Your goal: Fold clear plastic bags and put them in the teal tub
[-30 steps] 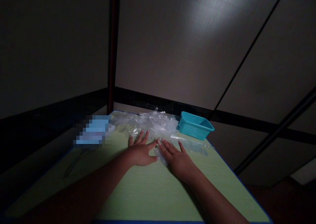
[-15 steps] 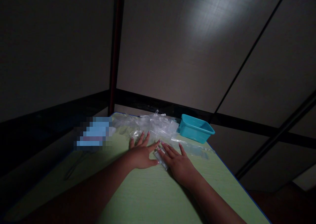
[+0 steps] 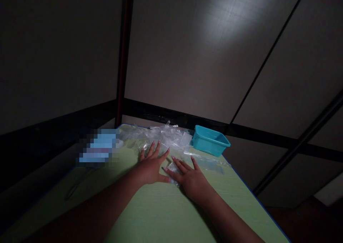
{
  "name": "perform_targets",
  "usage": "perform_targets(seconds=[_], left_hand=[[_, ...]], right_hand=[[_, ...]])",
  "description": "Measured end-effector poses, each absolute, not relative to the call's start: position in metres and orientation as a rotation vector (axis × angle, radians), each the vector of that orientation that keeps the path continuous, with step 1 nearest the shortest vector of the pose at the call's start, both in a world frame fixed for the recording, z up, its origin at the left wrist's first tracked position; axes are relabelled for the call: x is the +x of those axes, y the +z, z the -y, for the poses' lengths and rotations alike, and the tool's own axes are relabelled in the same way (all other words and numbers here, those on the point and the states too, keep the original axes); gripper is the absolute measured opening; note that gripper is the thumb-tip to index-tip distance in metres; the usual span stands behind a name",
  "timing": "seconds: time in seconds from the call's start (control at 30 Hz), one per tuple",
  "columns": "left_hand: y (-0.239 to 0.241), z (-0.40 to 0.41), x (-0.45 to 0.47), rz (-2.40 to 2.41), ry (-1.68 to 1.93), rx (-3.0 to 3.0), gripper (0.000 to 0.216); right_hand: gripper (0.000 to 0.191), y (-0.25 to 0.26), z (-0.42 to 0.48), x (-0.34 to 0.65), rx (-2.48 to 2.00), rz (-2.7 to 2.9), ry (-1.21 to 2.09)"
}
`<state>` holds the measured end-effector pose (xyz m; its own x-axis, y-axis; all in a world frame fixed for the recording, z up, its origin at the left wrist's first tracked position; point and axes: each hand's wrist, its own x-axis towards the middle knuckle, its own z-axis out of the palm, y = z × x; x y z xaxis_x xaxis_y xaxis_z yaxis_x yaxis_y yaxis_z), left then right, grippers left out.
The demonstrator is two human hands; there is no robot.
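A small piece of clear plastic [image 3: 174, 168], perhaps a folded bag, lies on the pale green table [image 3: 160, 214] between my hands. My left hand [image 3: 151, 168] is spread flat, its thumb touching the near edge of that plastic. With fingers stretched out, my right hand [image 3: 191, 177] rests over the plastic's right side and hides part of it. Just beyond the left fingertips is a crumpled heap of clear plastic bags [image 3: 171, 135]. A flat clear strip of plastic [image 3: 206, 162] lies past the right fingers.
A turquoise plastic basket [image 3: 209, 141] stands at the table's back right corner. On the left is a blurred-out light blue object [image 3: 99, 146], with a thin dark cord [image 3: 77, 186] near it. Dark panelled walls [image 3: 182, 57] rise behind the table.
The right thumb has moved out to the left across the small plastic piece. The left index finger has drawn slightly away from the right hand. The view has shifted a little.
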<state>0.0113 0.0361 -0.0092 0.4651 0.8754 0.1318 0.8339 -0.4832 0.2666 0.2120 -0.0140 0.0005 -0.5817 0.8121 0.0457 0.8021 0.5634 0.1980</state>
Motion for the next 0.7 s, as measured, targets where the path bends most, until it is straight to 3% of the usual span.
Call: perform_targets(seconds=[0.33, 0.7], left_hand=[[-0.021, -0.043, 0.012, -1.519, 0.42, 2.538, 0.113], [-0.015, -0.041, 0.013, -1.513, 0.389, 2.489, 0.116]], right_hand=[[0.064, 0.0, 0.012, 0.211, 1.442, -2.765, 0.202], [0.057, 0.005, 0.015, 0.208, 1.399, -2.708, 0.231]])
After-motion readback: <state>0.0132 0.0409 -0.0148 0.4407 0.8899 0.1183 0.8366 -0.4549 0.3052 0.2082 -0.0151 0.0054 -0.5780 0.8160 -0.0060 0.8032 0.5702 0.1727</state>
